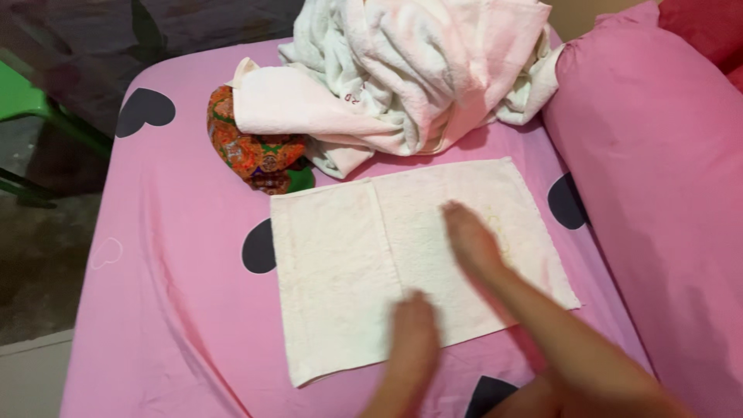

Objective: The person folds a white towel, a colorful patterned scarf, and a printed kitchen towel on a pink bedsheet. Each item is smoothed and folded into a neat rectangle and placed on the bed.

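Both flat, open hands, left hand [412, 329] and right hand [469, 236], press the folded towel [340, 263] below piled towels [402, 70].

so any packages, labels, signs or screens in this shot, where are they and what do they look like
No packages, signs or screens.
Small dark stitched marking: on the white towel pile at the top of the pink bed sheet, tiny, too small to make out.

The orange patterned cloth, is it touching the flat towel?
Apart. The head view shows pink sheet between the orange patterned cloth and the flat towel.
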